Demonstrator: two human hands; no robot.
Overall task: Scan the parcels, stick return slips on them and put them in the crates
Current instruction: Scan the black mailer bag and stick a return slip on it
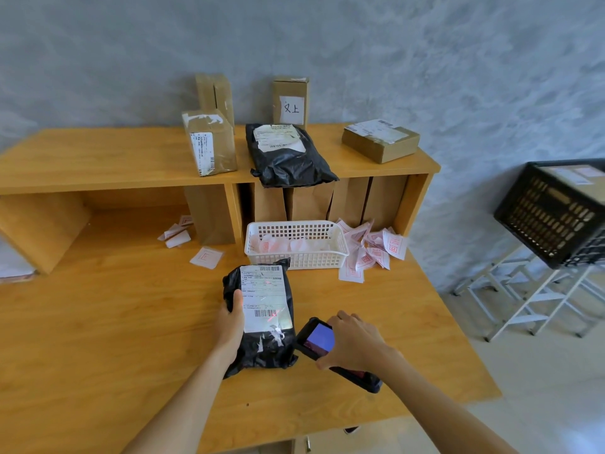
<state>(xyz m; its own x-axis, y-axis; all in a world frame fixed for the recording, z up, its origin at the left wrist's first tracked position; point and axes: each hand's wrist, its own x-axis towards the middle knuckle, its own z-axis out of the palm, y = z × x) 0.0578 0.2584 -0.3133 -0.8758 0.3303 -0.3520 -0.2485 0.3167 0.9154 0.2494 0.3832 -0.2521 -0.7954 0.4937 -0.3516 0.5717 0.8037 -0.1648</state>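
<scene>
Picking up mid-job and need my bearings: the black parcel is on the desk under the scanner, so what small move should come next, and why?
Probably hold the scanner steady on the lower barcode until it reads. The right hand grips it beside the black parcel, red light falls on the label, and the left hand steadies the parcel. No return slip is on it yet; those lie in the white basket.

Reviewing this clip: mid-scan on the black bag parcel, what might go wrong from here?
1. The left hand holds the black parcel with its thumb lying over the edge of the shipping label; it may block a barcode.
2. The label looks glossy, so the scanner in the right hand could misread.
3. Return slips lie loose beside the white basket; a sweep may scatter them.
</scene>
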